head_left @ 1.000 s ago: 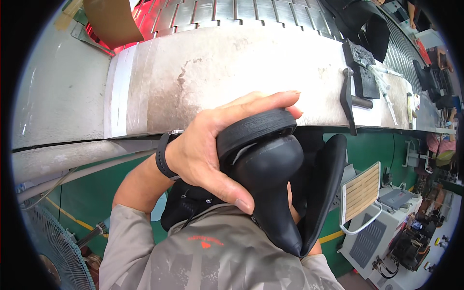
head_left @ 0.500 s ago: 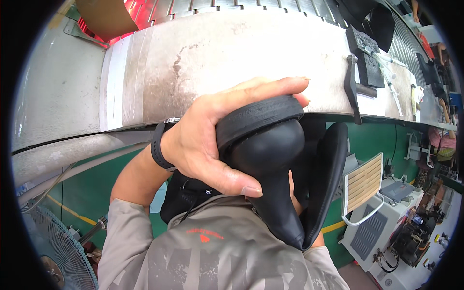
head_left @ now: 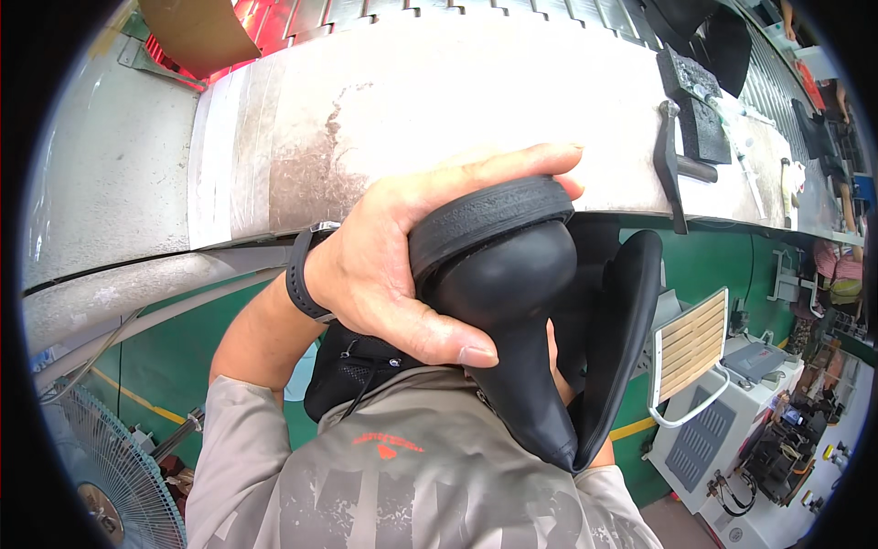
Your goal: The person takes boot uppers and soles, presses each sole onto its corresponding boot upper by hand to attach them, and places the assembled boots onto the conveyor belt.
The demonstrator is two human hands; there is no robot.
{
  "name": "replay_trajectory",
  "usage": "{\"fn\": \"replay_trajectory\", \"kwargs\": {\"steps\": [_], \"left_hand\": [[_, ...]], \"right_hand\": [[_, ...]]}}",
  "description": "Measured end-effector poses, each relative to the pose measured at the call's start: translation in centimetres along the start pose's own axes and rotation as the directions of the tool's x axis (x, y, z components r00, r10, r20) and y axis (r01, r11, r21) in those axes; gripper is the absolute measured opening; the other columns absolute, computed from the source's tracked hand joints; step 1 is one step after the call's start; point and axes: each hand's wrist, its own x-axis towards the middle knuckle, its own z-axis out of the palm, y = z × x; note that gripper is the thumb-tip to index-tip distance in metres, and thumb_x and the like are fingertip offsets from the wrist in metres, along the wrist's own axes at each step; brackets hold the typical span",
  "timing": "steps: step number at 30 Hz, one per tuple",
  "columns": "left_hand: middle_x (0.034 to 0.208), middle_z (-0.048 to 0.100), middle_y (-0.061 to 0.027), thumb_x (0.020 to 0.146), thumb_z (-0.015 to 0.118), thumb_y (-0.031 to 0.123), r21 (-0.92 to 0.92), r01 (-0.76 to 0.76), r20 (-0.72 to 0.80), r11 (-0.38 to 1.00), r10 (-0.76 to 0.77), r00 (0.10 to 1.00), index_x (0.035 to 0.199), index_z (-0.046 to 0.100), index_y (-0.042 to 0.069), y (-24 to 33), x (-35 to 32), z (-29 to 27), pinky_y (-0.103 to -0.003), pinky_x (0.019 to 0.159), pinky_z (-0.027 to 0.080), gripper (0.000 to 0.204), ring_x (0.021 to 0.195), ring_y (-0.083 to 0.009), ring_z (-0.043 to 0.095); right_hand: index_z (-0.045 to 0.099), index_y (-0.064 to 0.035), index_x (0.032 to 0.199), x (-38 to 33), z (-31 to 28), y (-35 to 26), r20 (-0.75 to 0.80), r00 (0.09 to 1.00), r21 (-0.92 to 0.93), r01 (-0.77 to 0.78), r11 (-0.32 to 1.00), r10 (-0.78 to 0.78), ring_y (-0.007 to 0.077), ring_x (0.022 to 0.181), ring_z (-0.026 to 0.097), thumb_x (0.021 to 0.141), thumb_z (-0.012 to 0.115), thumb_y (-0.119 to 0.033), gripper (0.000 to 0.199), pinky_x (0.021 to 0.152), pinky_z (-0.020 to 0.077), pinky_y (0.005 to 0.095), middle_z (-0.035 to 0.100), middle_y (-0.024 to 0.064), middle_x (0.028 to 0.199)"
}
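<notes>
My left hand (head_left: 384,274), with a black watch on the wrist, is clamped over the heel end of a black shoe (head_left: 512,302). The fingers wrap its ribbed rubber sole and the thumb presses the smooth upper. The shoe is held up close in front of me, sole toward the metal workbench (head_left: 439,101), and a black flap hangs on its right side. My right hand (head_left: 552,361) is almost wholly hidden behind the shoe. Only slivers of skin show against the upper. A second black mesh shoe (head_left: 352,371) sits below my left forearm.
On the workbench's right part lie a black hammer-like tool (head_left: 668,160), a black block (head_left: 695,105) and more black shoe parts (head_left: 709,32). A cardboard piece (head_left: 197,32) is at top left. A fan (head_left: 110,476) stands at lower left, a grey machine (head_left: 722,403) at lower right.
The shoe and my left hand have shifted slightly up and right. The grip is the same.
</notes>
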Motion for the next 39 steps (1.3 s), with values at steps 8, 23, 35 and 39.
{"fn": "replay_trajectory", "kwargs": {"steps": [8, 23, 35, 39], "left_hand": [[0.144, 0.060, -0.0295, 0.063, 0.100, 0.034, 0.059, 0.025, 0.004, 0.998, -0.026, 1.000, 0.159, 0.038, -0.014, 0.2, 0.0, -0.1, -0.043, 0.106, 0.054, 0.124, 0.123, -0.0297, 0.067], [0.145, 0.064, -0.0140, 0.075, 0.092, 0.023, 0.015, 0.339, -0.121, 0.941, -0.335, 0.935, 0.162, 0.041, -0.004, 1.5, 1.0, 1.0, -0.035, 0.111, 0.049, 0.104, 0.125, -0.0191, 0.064], [0.137, 0.063, -0.0094, 0.084, 0.087, 0.017, -0.051, 0.269, -0.190, 0.962, -0.273, 0.943, 0.165, 0.040, 0.003, 0.9, 1.6, 1.9, -0.033, 0.110, 0.049, 0.094, 0.120, -0.0166, 0.063], [0.133, 0.062, -0.0086, 0.086, 0.086, 0.016, 0.055, 0.265, -0.141, 0.963, -0.256, 0.956, 0.158, 0.049, 0.005, 0.7, 1.9, 1.3, -0.032, 0.108, 0.050, 0.081, 0.117, -0.0158, 0.063]], "right_hand": [[0.062, 0.0104, 0.124, 0.5, -0.2, -0.1, 0.009, 1.000, -0.007, 0.001, 1.000, -0.001, 0.0373, 0.083, 0.075, 0.112, 0.045, -0.043, 0.058, 0.061, 0.0621, 0.0433, 0.071, 0.0279, 0.097], [0.061, 0.0121, 0.128, 1.2, -1.8, 0.2, 0.001, 0.997, 0.148, -0.079, 0.986, 0.080, 0.0395, 0.083, 0.076, 0.112, 0.043, -0.045, 0.062, 0.060, 0.0630, 0.0439, 0.072, 0.0310, 0.100], [0.059, 0.0139, 0.130, -0.1, 0.0, -1.0, 0.041, 0.990, 0.242, -0.144, 0.959, 0.139, 0.0417, 0.089, 0.075, 0.111, 0.044, -0.046, 0.064, 0.065, 0.0635, 0.0447, 0.072, 0.0311, 0.104], [0.058, 0.0134, 0.130, -0.5, 0.6, -1.3, 0.021, 0.988, 0.225, -0.155, 0.962, 0.154, 0.0402, 0.093, 0.075, 0.112, 0.049, -0.038, 0.056, 0.069, 0.0638, 0.0440, 0.071, 0.0301, 0.107]]}}
